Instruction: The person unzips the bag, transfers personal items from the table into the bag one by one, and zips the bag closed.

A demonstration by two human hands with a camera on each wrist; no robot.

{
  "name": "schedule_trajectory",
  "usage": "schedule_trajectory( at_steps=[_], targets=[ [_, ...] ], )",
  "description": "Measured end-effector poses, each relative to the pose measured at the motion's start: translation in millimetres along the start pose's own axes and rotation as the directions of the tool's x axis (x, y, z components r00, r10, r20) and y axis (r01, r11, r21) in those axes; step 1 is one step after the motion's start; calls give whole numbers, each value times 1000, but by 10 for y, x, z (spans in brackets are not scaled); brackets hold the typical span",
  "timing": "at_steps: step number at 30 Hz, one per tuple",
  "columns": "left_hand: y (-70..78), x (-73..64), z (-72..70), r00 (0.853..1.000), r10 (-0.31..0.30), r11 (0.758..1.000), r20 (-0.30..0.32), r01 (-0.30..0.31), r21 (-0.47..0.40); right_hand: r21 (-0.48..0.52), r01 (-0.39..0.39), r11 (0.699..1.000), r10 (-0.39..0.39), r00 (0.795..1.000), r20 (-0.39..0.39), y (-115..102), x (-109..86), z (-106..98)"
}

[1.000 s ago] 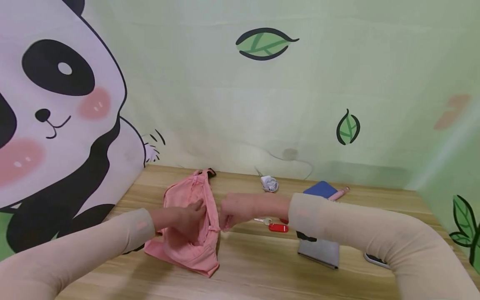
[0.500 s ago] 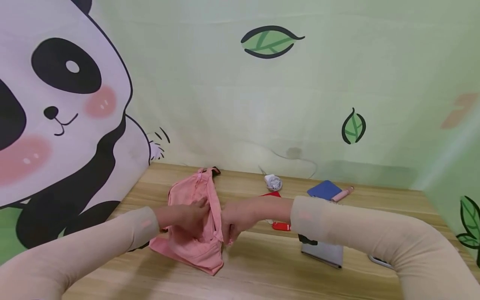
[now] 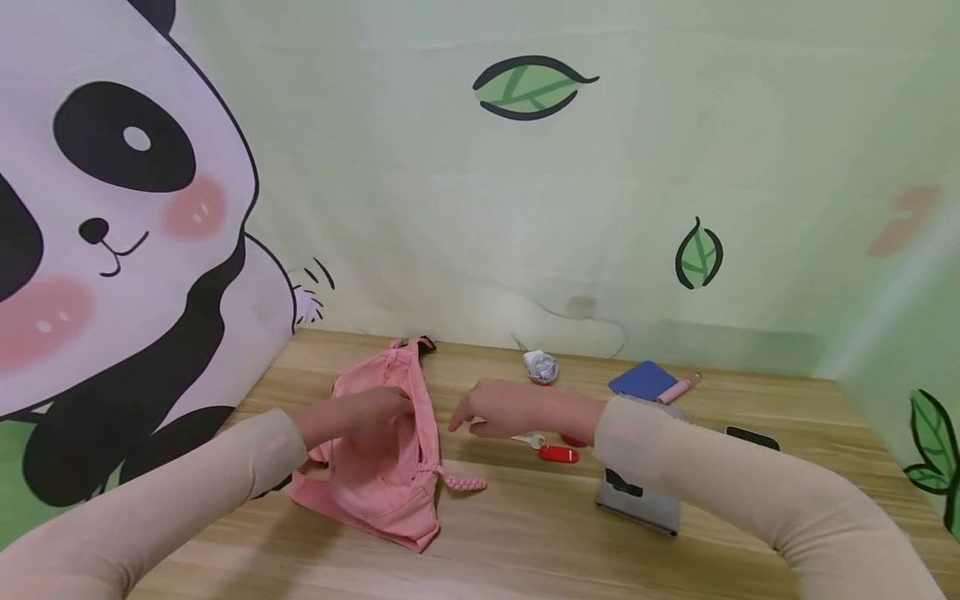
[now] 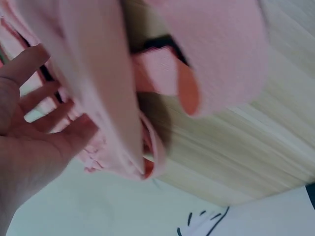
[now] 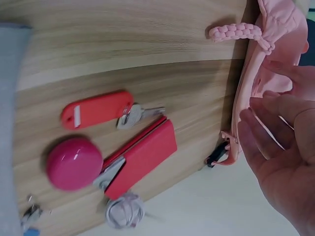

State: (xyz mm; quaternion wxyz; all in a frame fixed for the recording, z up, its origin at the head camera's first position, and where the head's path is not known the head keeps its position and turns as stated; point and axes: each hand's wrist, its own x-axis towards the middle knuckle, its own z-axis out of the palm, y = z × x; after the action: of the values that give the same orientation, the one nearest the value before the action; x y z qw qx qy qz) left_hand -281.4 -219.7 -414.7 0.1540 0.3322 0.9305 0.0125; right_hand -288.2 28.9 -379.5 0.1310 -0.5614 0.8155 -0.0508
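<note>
A pink waist bag [image 3: 378, 508] lies on the wooden table, left of centre in the head view, with its zip parted along the right side. My left hand [image 3: 378, 417] lies over the bag; in the left wrist view its fingers [image 4: 74, 132] are spread loosely against the cloth at the opening. Just right of the bag hovers my right hand [image 3: 498, 408], holding nothing, its fingers loosely bent. From the near end of the zip a braided pink zip pull [image 3: 463, 482] sticks out over the table. Whatever is inside the bag is hidden.
Right of the bag lie a key [image 5: 130, 118] on a red tag [image 5: 96, 110], a round pink case [image 5: 75, 163], a red folded case [image 5: 142, 160] and a coiled white cable [image 5: 124, 210]. Farther right are a grey notebook [image 3: 637, 504], blue pad [image 3: 643, 381] and phone [image 3: 752, 437].
My right hand moved toward me along the zip with the pull, then let go and lifted away to the right. The zip pull now lies loose; my left hand stays at the bag.
</note>
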Motion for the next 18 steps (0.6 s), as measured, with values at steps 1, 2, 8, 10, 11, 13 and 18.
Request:
schedule_trajectory(
  at_steps=[1, 2, 8, 10, 11, 13, 18],
  targets=[
    [-22, 0, 5, 999, 37, 999, -30, -37, 15, -16, 1, 1000, -2, 1000, -17, 10, 27, 25],
    [-44, 4, 13, 996, 69, 997, -61, -68, 26, -36, 8, 999, -9, 999, -31, 21, 55, 50],
    [-127, 37, 55, 987, 103, 994, -127, -105, -8, -137, 39, 990, -45, 998, -39, 64, 213, 228],
    [-142, 35, 63, 989, 83, 995, -120, -89, -44, -138, 43, 990, -49, 998, -45, 76, 250, 289],
    [-150, 32, 67, 988, 90, 994, -122, -98, -56, -139, 45, 989, -52, 997, -52, 82, 266, 318],
    [-166, 23, 76, 983, 119, 988, -137, -131, -77, -145, 46, 988, -57, 996, -69, 88, 286, 367],
    [-222, 16, 112, 938, 272, 961, -216, -278, 2, -187, 44, 981, -55, 997, -52, 90, 320, 453]
  ],
)
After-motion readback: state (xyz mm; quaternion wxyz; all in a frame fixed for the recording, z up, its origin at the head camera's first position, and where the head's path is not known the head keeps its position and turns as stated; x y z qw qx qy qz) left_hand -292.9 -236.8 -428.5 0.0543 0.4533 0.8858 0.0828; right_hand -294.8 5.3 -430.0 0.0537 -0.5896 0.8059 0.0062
